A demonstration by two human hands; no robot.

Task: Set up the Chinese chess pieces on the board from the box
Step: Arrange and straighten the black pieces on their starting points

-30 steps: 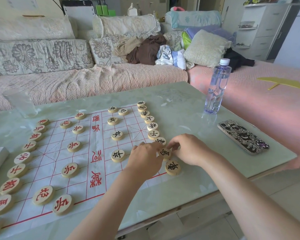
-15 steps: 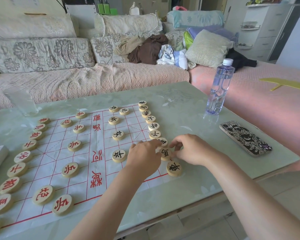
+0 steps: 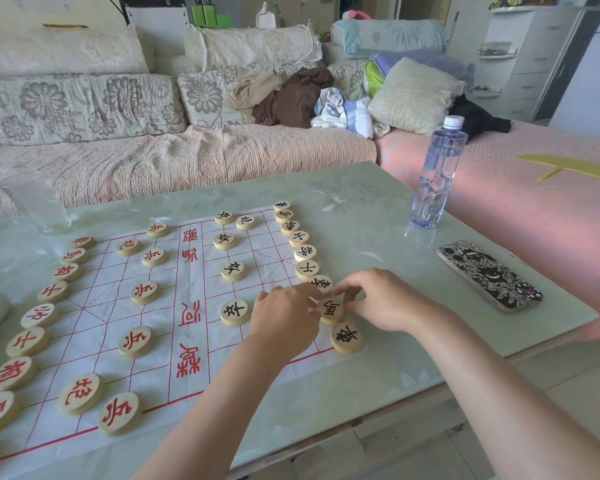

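Chess pieces: flat round wooden discs, pale wood, red or black characters on top. Nearest are the red ones at near left (image 3: 120, 412), lined along the left edge of the board (image 3: 191, 344) and running away from camera. Board is a thin white sheet with red grid lines, lying flat on the table (image 3: 388, 372); its long axis runs left-right, river text in the middle. Table top is glossy pale green, faint floral pattern.

Black corner piece (image 3: 347, 337) sits at the board's near right corner. Just beyond it, the black piece (image 3: 330, 309) between both hands. Left hand (image 3: 284, 320) is knuckles-up, fingers curled together, tips touching that piece's left side. Right hand (image 3: 378, 299) has thumb and forefinger pinched at its far right edge; can't tell if it's off the board. Rest of the black row (image 3: 305, 252) continues away along the right edge, discs nearly touching.

Right of the board: phone (image 3: 489, 275) face down, black-and-white patterned case. Further: clear plastic water bottle (image 3: 437, 174), upright, white cap. Far left: a clear glass (image 3: 35, 202). Behind the table: sofa (image 3: 174, 161) with pink quilted cover, floral cushions.
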